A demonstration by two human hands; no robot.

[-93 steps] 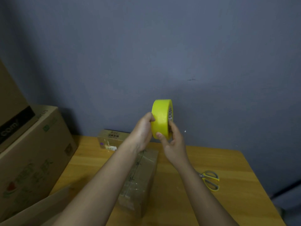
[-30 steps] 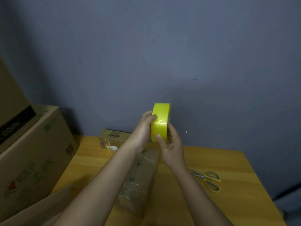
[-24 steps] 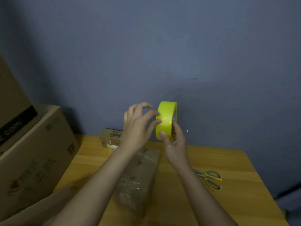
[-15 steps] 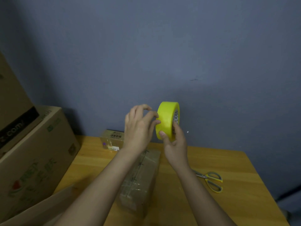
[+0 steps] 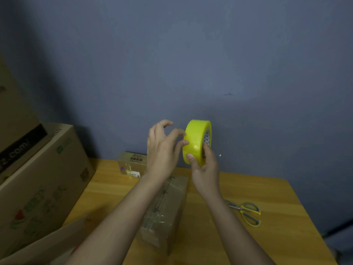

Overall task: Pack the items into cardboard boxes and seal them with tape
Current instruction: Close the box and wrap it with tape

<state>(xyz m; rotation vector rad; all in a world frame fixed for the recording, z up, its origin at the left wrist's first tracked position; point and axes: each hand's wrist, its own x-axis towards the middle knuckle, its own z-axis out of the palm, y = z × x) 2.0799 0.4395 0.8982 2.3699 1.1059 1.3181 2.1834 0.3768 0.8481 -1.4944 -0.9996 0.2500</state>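
A yellow tape roll is held upright in the air above the wooden table. My right hand grips it from below, thumb on the outer band and fingers in the core. My left hand is beside the roll with curled fingers; its thumb and forefinger tips touch the roll's left edge. Below my arms lies a closed cardboard box with clear tape along its top seam.
A small taped box with a barcode label stands at the table's back by the wall. Yellow-handled scissors lie to the right. Large cardboard boxes are stacked at the left, and a loose cardboard flap is at the lower left.
My left hand let go of the roll's side and now picks at its edge with fingertips. The roll has shifted slightly to the right in my right hand.
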